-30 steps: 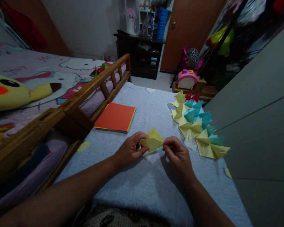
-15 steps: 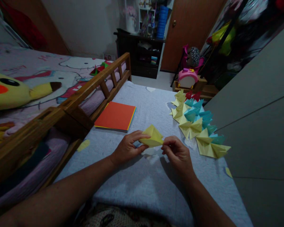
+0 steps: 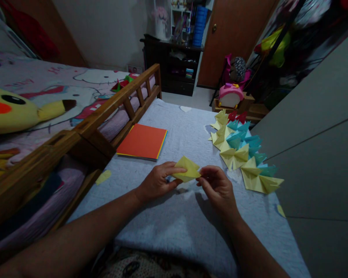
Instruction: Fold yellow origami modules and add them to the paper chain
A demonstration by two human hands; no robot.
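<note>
A small folded yellow paper (image 3: 188,168) is held just above the bed sheet, between my two hands. My left hand (image 3: 159,180) grips its left side, fingers on top and thumb below. The fingertips of my right hand (image 3: 217,184) pinch its right corner. Beyond my left hand lies a stack of square paper (image 3: 143,141) with an orange-red sheet on top. To the right, several folded yellow pieces (image 3: 234,156) stand in a row beside several blue ones (image 3: 240,136), with red ones (image 3: 241,117) at the far end.
A wooden bed rail (image 3: 104,110) runs along the left, with a yellow plush toy (image 3: 14,110) behind it. A pale cabinet (image 3: 316,154) borders the right side. Beyond the bed are a dark shelf unit (image 3: 174,85) and a pink toy case (image 3: 231,96).
The yellow paper has tilted slightly, and the fingers of my left hand now reach further over its top face. My right hand stays at the corner.
</note>
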